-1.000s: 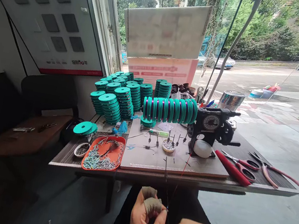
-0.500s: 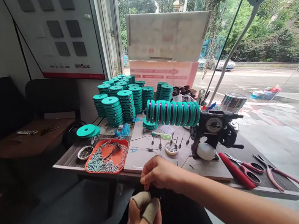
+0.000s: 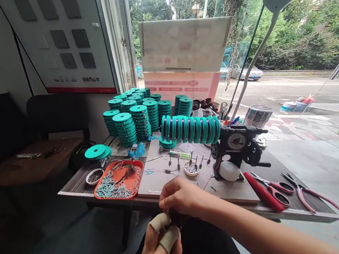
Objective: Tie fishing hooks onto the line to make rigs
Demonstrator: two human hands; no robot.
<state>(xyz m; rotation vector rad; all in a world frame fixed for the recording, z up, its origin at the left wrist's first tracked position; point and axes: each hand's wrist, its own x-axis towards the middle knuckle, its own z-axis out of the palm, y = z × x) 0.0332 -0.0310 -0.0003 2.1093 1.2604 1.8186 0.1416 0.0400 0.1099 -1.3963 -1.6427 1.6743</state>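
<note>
My left hand [image 3: 163, 248] is closed low over my lap, cloth covers on two of its fingertips. Just above it, my right hand [image 3: 180, 196] pinches with thumb and forefinger, almost touching the covered fingertips. Whatever lies between the fingers is too small and dark to make out. Beyond the hands is a pale work board [image 3: 155, 186] with a small dish of beads [image 3: 191, 169] and several short dark pieces on it. Over the board, a row of green spools [image 3: 190, 129] sits on the shaft of a black hand-cranked winder [image 3: 235, 145].
An orange tray [image 3: 122, 173] holds small metal and bluish parts, beside a small white bowl [image 3: 94, 176]. Stacks of green spools [image 3: 126, 128] stand at the back left. Scissors [image 3: 276, 192], pliers [image 3: 305, 194] and a red case [image 3: 264, 194] lie on the right.
The view has shifted slightly, so the table's things sit a little further left. Both hands keep nearly the same closed pose, close together.
</note>
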